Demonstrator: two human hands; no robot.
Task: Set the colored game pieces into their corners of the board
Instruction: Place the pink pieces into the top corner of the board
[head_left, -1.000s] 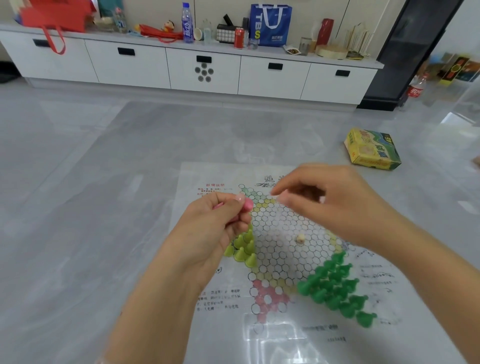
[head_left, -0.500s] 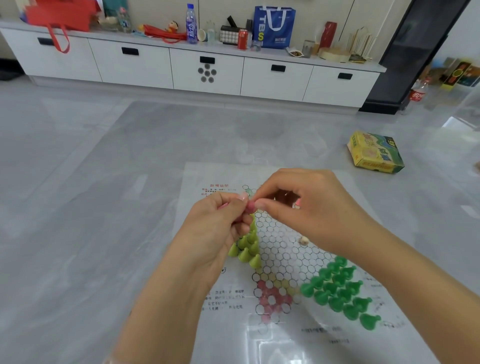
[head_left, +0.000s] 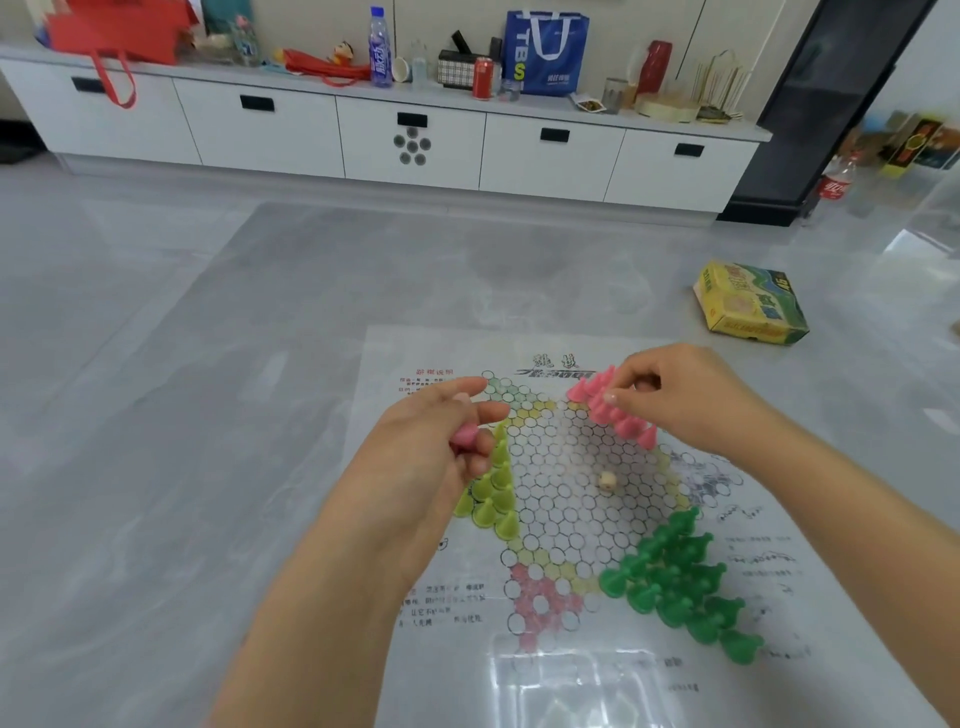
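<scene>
A thin plastic game board (head_left: 566, 499) printed with a star of circles lies on the grey floor. Pink pieces (head_left: 615, 415) stand in a row along the far right corner. My right hand (head_left: 670, 395) pinches a pink piece at the upper end of that row. My left hand (head_left: 441, 447) hovers over the left side and holds pink pieces (head_left: 464, 434) in its curled fingers. Yellow-green pieces (head_left: 491, 493) fill the left corner, partly hidden by that hand. Dark green pieces (head_left: 680, 582) fill the near right corner. A small beige die (head_left: 606, 480) sits mid-board.
A yellow and green box (head_left: 750, 304) lies on the floor beyond the board to the right. White cabinets (head_left: 410, 140) with bags, bottles and cans on top run along the far wall. A cola bottle (head_left: 834, 179) stands at the right.
My right hand has moved away from my left hand to the far right corner with a pink piece, uncovering the pink row. My left hand has stayed put.
</scene>
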